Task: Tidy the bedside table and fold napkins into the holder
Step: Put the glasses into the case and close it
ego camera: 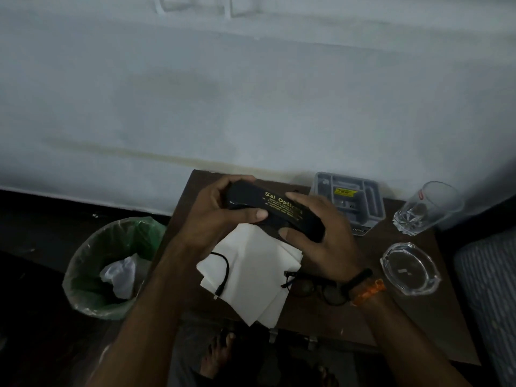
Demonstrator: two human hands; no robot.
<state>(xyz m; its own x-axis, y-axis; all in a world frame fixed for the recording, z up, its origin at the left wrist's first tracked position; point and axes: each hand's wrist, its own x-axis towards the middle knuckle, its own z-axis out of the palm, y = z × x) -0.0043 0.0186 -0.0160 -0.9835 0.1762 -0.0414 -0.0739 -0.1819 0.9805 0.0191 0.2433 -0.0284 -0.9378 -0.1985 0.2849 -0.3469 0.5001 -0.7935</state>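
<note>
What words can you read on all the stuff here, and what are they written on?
"Sai Opti...": gold letters on the black glasses case; the end is covered by the right hand. Smaller gold lines beneath: too small to read.
Yellow sticker in the grey holder: numbers, too blurred.
White word on the holder's front: too blurred.

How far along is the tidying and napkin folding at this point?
Early. Done: nothing clearly; the bin already holds crumpled waste. In hand: left hand and right hand both grip the black spectacle case above the table. Left: the glasses still lie out, a cable rests on the unfolded napkins, and the grey holder shows no napkins.
</note>
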